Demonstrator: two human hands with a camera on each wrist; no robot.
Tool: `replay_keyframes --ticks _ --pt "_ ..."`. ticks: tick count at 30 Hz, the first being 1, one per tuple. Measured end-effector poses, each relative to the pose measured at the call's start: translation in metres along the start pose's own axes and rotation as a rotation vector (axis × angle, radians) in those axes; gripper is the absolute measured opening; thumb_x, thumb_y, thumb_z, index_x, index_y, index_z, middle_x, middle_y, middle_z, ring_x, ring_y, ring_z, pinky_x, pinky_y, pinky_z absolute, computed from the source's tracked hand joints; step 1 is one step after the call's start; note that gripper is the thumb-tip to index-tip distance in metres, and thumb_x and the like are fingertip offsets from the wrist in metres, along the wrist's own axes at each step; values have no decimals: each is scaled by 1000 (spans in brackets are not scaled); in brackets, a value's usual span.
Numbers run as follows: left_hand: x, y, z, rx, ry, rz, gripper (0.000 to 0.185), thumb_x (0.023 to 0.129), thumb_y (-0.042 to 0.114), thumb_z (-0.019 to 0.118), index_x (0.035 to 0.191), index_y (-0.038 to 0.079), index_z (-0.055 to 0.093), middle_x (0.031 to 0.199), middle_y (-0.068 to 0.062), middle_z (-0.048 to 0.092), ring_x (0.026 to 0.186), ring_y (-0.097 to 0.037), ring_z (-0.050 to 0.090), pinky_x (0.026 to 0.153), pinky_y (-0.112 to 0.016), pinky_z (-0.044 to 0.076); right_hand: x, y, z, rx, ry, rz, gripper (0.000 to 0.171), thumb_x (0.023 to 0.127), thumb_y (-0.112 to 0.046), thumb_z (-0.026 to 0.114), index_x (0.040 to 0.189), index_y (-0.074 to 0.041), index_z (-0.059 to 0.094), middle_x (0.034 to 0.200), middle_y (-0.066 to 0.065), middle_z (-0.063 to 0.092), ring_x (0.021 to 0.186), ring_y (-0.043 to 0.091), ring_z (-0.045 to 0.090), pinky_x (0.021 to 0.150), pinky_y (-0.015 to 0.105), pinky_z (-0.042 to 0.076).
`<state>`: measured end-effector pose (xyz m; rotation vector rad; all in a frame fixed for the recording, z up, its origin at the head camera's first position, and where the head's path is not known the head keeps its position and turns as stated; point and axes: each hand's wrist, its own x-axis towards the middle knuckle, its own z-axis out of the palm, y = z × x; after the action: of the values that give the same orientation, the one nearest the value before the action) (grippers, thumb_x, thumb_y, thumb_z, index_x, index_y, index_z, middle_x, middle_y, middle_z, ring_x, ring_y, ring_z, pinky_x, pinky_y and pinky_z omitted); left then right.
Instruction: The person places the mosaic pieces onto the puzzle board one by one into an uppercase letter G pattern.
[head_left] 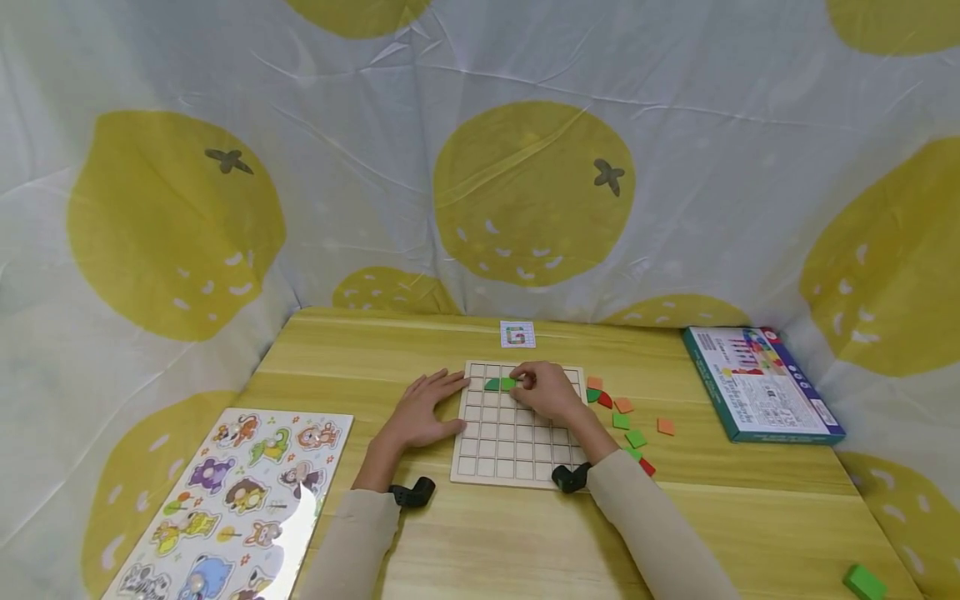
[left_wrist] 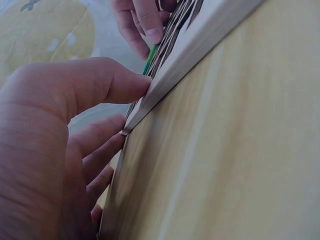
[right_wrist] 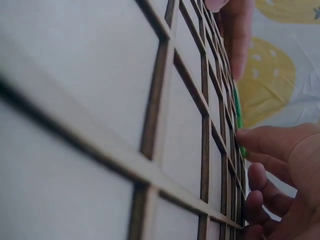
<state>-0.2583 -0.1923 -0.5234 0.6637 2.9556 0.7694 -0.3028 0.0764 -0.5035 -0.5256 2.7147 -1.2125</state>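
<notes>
A pale wooden grid board (head_left: 486,446) lies on the table. In its upper left, a dark green quarter-round tile (head_left: 492,385) sits in a cell, with a light green square tile (head_left: 507,384) beside it. My right hand (head_left: 550,393) bends over the board, its thumb and forefinger pinching the square tile at its right side; the other fingers curl. In the right wrist view, that hand's fingertips meet a green edge on the grid. My left hand (head_left: 427,410) rests against the board's left edge, fingers spread, thumb touching the rim in the left wrist view.
Several loose orange, green and red tiles (head_left: 621,421) lie right of the board. Behind it is a small pattern card (head_left: 517,335). An animal puzzle (head_left: 258,462) lies left, a game box (head_left: 765,383) right, and a green block (head_left: 865,582) near the front right.
</notes>
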Motion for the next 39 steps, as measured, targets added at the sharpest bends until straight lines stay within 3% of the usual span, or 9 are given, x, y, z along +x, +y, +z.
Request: replay_keyframes --ticks 12,22,30,39 --pt "2 -1 5 -1 7 21 73 83 46 64 149 28 41 157 6 34 149 -23 23 122 -50 12 -4 6 -6 50 7 20 31 87 -23 72 116 -10 70 84 2 60 70 17 50 66 31 43" --pt "-1 -3 0 8 9 10 74 82 45 65 150 27 41 157 7 34 149 -24 23 122 -50 12 -16 17 -23 43 65 11 30 89 -26 70 116 -11 71 84 2 59 68 18 49 61 31 42" --pt "-2 -2 -1 -13 13 18 73 82 44 65 149 26 42 157 5 36 149 -25 25 121 -51 13 -44 43 -49 29 123 16 24 89 -26 70 110 -12 72 82 3 57 66 19 46 60 31 40" --pt "-1 -1 2 -24 29 20 73 81 44 65 148 26 43 156 4 37 148 -27 25 121 -52 14 -83 73 -84 -73 195 27 27 89 -25 71 111 -11 72 79 2 57 70 18 47 59 26 41"
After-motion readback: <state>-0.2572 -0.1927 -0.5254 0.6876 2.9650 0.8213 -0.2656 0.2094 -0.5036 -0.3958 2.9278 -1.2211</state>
